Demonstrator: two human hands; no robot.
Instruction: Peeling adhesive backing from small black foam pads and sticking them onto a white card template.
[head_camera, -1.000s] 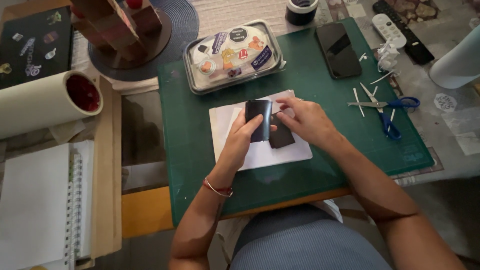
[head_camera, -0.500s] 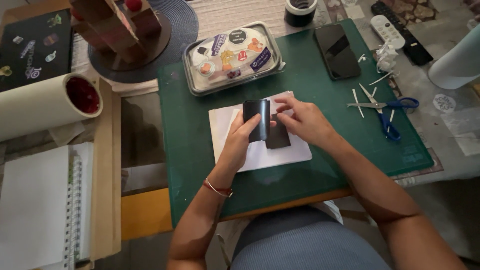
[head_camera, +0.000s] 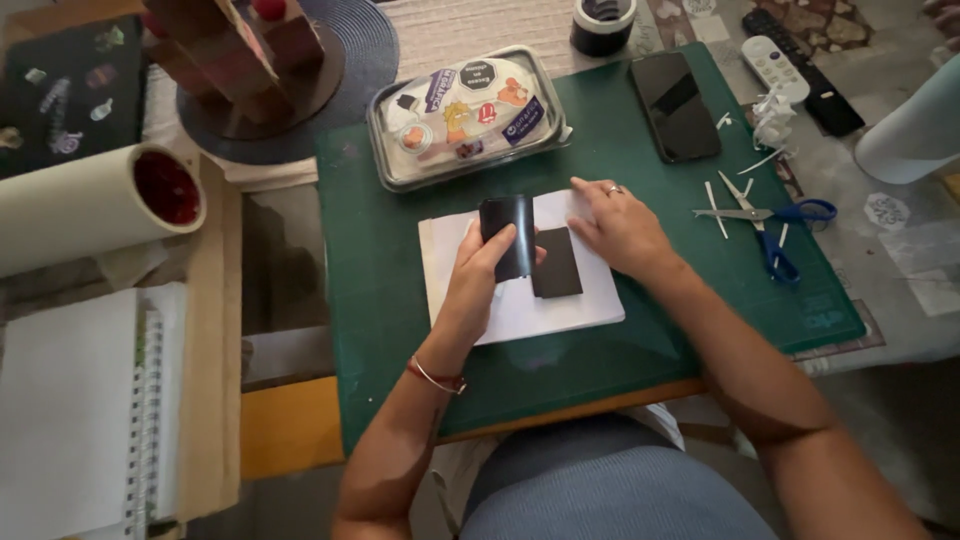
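My left hand (head_camera: 482, 278) holds a curled black sheet (head_camera: 506, 228) and lifts its left part off a white paper block (head_camera: 520, 305). The flat right part of the black sheet (head_camera: 556, 262) lies on the white block. My right hand (head_camera: 618, 224) rests flat on the block's upper right corner, fingers spread, a ring on one finger. The block lies on a green cutting mat (head_camera: 640, 330) in front of me.
A clear plastic box of stickers (head_camera: 462, 115) sits on the mat's far side. A black phone (head_camera: 675, 105) lies at the far right, blue-handled scissors (head_camera: 765, 222) with paper scraps to the right. A large white roll (head_camera: 90, 205) and a spiral notebook (head_camera: 75, 410) are at left.
My right hand let go of the black sheet and moved right, flat onto the white block. My left hand kept the curled part and peeled it leftward.
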